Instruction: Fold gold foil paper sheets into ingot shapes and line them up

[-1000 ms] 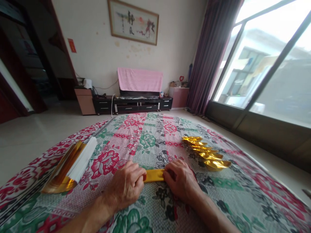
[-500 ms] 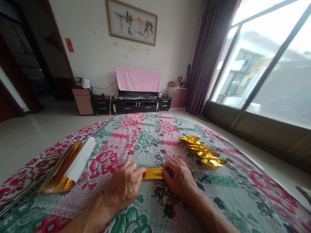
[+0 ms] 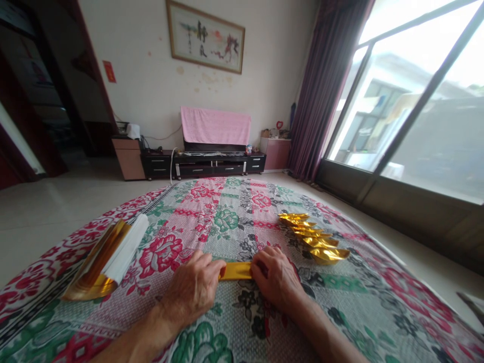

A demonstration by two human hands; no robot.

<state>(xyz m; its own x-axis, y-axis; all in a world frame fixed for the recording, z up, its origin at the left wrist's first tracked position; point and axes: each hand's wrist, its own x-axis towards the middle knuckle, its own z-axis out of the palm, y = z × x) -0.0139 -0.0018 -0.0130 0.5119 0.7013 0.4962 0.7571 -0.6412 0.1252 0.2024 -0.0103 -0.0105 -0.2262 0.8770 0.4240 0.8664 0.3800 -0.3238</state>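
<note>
A folded strip of gold foil paper (image 3: 237, 271) lies level over the flowered tablecloth, pinched at both ends. My left hand (image 3: 195, 282) is closed on its left end, thumb and fingers pressed together. The right end is in the curled fingers of my right hand (image 3: 278, 276), which hide that tip. To the right stands a slanting row of several folded gold paper ingots (image 3: 326, 255), apart from my right hand. On the left rests a stack of gold foil sheets (image 3: 94, 282), curled up along its sides, with white paper backing (image 3: 126, 249) showing.
The flowered tablecloth (image 3: 227, 219) covers a rounded table. Beyond it stand a low black TV cabinet (image 3: 212, 169) and a screen draped with a pink towel (image 3: 215, 125). A purple curtain (image 3: 321, 91) and large windows are on the right.
Both hands keep the same hold on the gold strip. The view has shifted very slightly; nothing else has visibly moved.
</note>
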